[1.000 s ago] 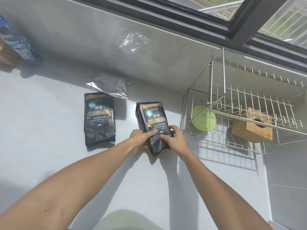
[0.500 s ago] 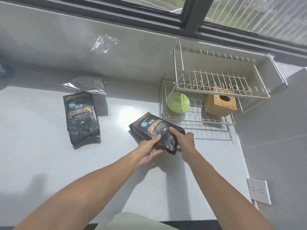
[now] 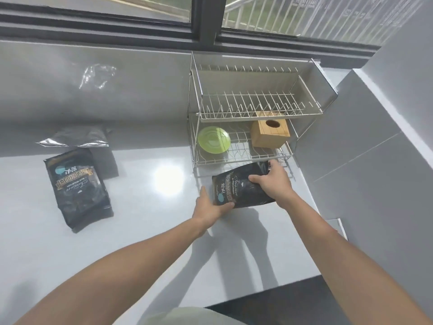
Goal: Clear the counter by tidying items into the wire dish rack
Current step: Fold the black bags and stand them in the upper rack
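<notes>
Coffee bag now turned sideways, carried up to the dish rack.
Left hand and right hand clamp its ends; black, glossy, small print unreadable.

Daylight from window, scene bright. Glare spot on counter. Arm shadows fall toward camera. Wide-angle bending at edges, slight softness overall.

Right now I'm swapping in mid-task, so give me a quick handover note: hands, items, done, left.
Left hand and right hand both grip one black coffee bag, held in front of the wire dish rack.
Lower tier already holds a green plate and a wooden box.
Left: rack this bag, then the second coffee bag and the silver pouch on the counter.
</notes>
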